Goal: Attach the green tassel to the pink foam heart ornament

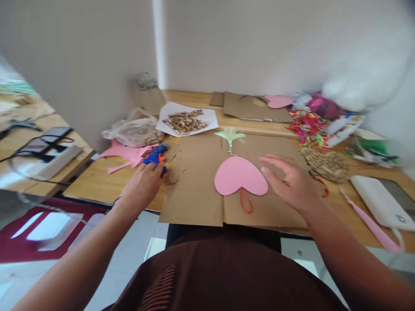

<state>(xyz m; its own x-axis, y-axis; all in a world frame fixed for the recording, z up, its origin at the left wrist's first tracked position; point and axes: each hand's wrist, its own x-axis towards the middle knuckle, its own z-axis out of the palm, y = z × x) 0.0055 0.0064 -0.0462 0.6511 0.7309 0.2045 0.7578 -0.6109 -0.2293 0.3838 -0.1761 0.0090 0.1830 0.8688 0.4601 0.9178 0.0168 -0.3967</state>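
Note:
A pink paper heart (238,176) lies on a sheet of brown cardboard (201,190) in front of me, with a red string loop (245,201) at its near point and a pale green tassel (231,137) just beyond it. My left hand (144,185) grips a blue glue gun (155,156) at the cardboard's left edge. My right hand (290,183) hovers flat with fingers spread, its fingertips at the heart's right side.
White paper with brown shell pieces (186,121), a plastic bag (134,131), pink paper scraps (128,154), more cardboard with a second pink heart (278,101), colourful strips (308,126), a woven mat (329,165), a white case (382,201) and a pink stick (369,222) crowd the wooden table (97,183).

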